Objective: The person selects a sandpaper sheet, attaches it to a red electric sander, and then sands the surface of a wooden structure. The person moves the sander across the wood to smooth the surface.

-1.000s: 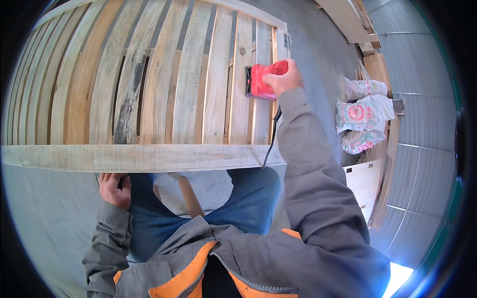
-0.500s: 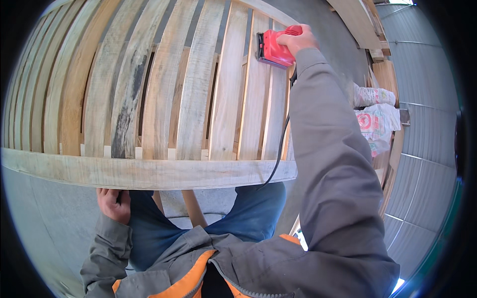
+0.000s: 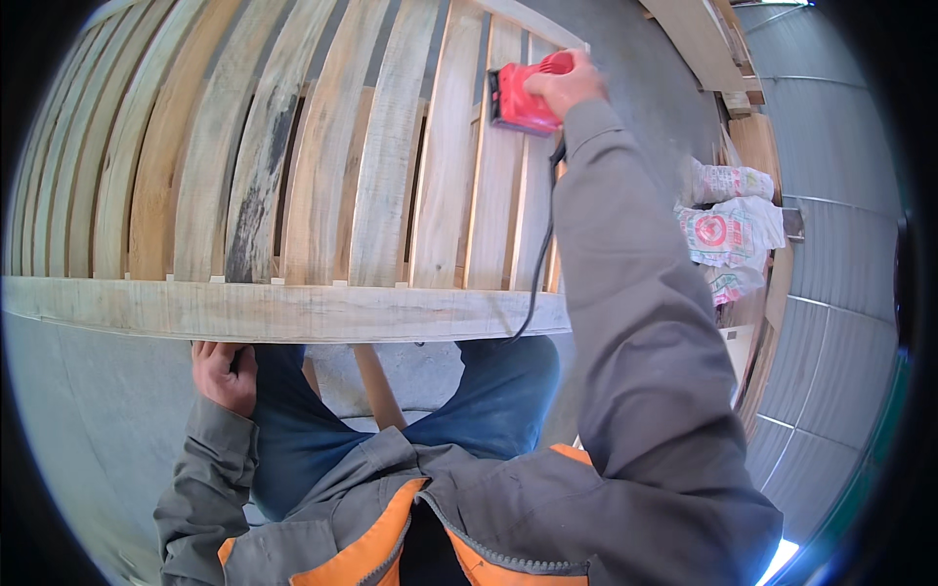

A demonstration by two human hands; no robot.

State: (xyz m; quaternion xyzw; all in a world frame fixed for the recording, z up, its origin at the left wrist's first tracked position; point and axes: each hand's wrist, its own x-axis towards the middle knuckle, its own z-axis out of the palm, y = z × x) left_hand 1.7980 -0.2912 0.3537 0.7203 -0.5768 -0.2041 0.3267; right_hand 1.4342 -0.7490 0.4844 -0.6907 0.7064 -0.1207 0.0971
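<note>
A slatted wooden panel (image 3: 293, 195) of pale and weathered boards lies in front of me, with a thick front rail (image 3: 283, 311) across it. My right hand (image 3: 565, 83) is stretched far forward and grips a red electric sander (image 3: 520, 98), which rests flat on the slats near the panel's far right end. Its black cord (image 3: 539, 244) runs back along my sleeve and over the rail. My left hand (image 3: 225, 376) is low by my thigh, under the front rail, fingers curled against my jeans; I cannot make out anything in it.
Printed sacks (image 3: 728, 230) lie on the floor to the right, beside stacked boards (image 3: 757, 146) and a corrugated metal wall (image 3: 840, 322). More planks (image 3: 694, 34) lean at the upper right. Grey concrete floor (image 3: 88, 420) shows under the panel.
My right hand has pushed the sander away from me along the slats toward the panel's far end. The left hand has stayed by my thigh.
</note>
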